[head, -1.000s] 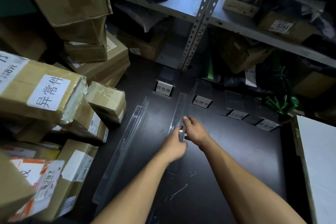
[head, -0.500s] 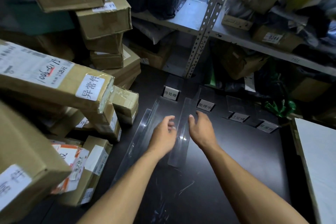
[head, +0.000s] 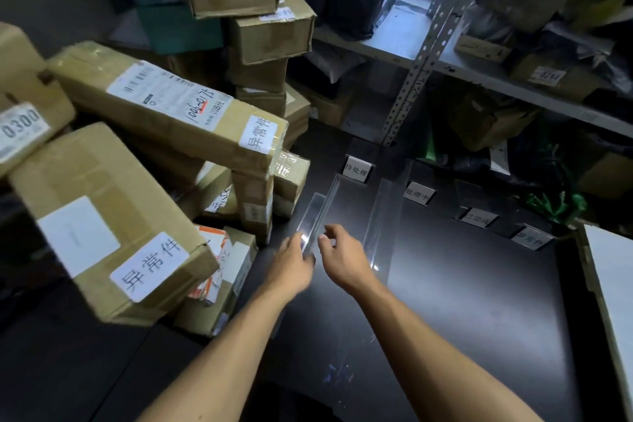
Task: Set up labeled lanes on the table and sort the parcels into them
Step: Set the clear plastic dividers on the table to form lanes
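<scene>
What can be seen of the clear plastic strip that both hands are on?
The clear plastic strip is long, narrow and see-through, like acrylic, with bright glare on its edges. It lies on the dark table, running away from the person towards the first white label stand. The left hand and right hand meet it at its near end, fingers on either side; the exact grip is blurred. A second clear strip lies apart to its right, and cardboard parcels sit close on its left.

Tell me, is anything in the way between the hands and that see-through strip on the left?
No. Both hands, left and right, are already at the near end of the clear strip, one on each side. Nothing visible lies between them and it.
</scene>
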A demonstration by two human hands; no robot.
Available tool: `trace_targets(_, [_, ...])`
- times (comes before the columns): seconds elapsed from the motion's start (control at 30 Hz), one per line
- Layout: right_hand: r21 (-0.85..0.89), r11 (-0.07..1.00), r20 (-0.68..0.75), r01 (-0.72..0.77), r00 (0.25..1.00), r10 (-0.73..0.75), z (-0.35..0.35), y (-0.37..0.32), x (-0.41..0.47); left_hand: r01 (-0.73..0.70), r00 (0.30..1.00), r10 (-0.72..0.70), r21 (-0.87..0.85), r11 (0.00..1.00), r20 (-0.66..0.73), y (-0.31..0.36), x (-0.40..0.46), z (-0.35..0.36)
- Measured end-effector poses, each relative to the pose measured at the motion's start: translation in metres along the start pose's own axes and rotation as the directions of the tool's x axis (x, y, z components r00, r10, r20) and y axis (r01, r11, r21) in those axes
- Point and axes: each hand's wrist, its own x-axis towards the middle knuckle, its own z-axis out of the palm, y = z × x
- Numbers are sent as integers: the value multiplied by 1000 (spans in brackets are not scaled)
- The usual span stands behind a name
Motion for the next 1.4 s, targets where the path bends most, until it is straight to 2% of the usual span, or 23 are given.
trace_targets(0.1, [93, 992, 94, -84, 993, 75, 19, -1, -8, 121, 976, -103, -84, 989, 190, -17, -6, 3])
trace_targets(0.27, [130, 980, 157, -150, 979, 130, 39, 0, -16, 93, 970, -61, -125, 988, 235, -30, -16, 4])
trace_targets(0.4, [146, 974, 170, -172, 974, 146, 41, 1, -16, 80, 982, -47, -176, 981, 184, -28, -22, -1])
trace_targets(0.6, [215, 956, 192, -199, 968, 159, 45, 1, -18, 57, 998, -58, -188, 981, -1, -16, -37, -18])
trace_targets(0.8, [258, 934, 208, -247, 958, 196, 37, -2, -20, -72, 997, 65, -155, 985, -51, 12, -54, -39])
trace_targets(0.87, [205, 959, 131, -195, 977, 171, 30, -4, -23, -111, 992, 100, -140, 984, -82, 23, -61, -44])
trace_targets(0.93, [198, 973, -37, -118, 991, 128, 20, -8, -28, -160, 983, 145, -133, 978, -114, 32, -67, -46])
trace_targets(1.03, [370, 929, -198, -15, 976, 95, 0, -18, -33, -211, 973, 194, -141, 967, -125, 42, -77, -43])
trace_targets(1.13, [527, 850, -182, -5, 976, 119, -22, -21, -37, -169, 984, 156, -166, 972, -84, 52, -79, -26])
trace_targets(1.23, [610, 789, -113, -72, 978, 177, -33, -13, -48, -99, 994, 107, -246, 964, 20, 55, -80, -2])
trace_targets(1.4, [503, 845, -47, -184, 970, 239, -32, 18, -67, -5, 971, 108, -430, 903, 214, 45, -92, 35])
